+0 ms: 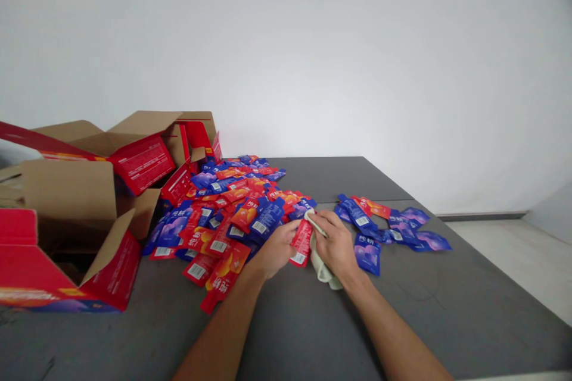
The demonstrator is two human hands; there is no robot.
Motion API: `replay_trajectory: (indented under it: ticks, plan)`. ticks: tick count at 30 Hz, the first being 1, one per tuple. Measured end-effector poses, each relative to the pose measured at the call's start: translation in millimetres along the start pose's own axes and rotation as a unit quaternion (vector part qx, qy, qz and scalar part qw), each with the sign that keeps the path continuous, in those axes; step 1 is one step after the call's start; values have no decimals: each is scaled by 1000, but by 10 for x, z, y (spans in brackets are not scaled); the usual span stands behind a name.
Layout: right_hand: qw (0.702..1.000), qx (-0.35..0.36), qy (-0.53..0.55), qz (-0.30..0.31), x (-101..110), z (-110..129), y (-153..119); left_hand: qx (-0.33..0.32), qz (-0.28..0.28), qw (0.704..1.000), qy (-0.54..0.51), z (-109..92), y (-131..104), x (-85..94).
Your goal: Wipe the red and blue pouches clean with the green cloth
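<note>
A red pouch (302, 243) is upright between my hands, its printed side facing me. My left hand (277, 248) is closed on its left edge. In my right hand (335, 244) is a pale green cloth (322, 266), bunched against the pouch's upper right side and hanging below my fingers. Left of my hands spreads a large heap of red and blue pouches (236, 208). A smaller group of blue and red pouches (400, 229) lies to the right of my right hand.
Open red cardboard boxes with brown insides (67, 190) stand along the left side, the nearest one (111, 274) beside the heap. The dark grey table (295, 333) has its right edge running diagonally, with pale floor beyond. A white wall rises behind.
</note>
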State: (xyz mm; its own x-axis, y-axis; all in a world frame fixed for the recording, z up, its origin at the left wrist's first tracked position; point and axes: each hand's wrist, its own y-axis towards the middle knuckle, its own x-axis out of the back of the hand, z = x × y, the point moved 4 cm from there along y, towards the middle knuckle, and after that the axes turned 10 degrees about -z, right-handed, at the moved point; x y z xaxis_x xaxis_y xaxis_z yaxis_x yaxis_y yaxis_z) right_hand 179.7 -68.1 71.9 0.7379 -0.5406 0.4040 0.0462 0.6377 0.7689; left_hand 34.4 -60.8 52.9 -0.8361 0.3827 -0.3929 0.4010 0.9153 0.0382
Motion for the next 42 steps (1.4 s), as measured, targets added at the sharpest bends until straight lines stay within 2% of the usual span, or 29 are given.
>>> replay_trajectory:
  ticks: [7,11,14,18,20,23,25,27,31,34,36,39,42]
  plan:
    - [986,87,29,138,-174,253,-114,-51,-70,994,-62,-106,35,60]
    - [982,87,45,159,-184,310,-133,-50,-98,990,-85,-138,32,83]
    - [986,51,74,138,-143,278,-90,-52,-114,987,-101,-104,63,112]
    - [996,-61,69,5,-12,124,11,-78,-187,975,-92,-58,122,226]
    - [992,-110,50,-32,24,63,29,-86,-209,971,-76,-45,138,263]
    - [988,-144,61,3,-11,77,12,-89,-232,967,-61,-20,136,284]
    - [986,-140,88,31,-46,142,-13,-89,-258,961,-49,4,122,295]
    - [985,-128,108,28,-61,202,-32,-100,-278,955,-27,20,110,301]
    - [987,-92,129,0,-77,242,-49,-135,-279,950,24,44,118,278]
    - [989,-51,141,8,-99,278,-66,-130,-289,948,18,72,127,250]
    - [991,-24,131,26,-111,341,-88,-117,-283,951,-29,79,125,225]
    - [993,11,84,78,-145,455,-140,-93,-241,959,-113,59,113,177]
    - [991,35,40,121,-188,491,-187,-68,-219,963,-141,36,98,151]
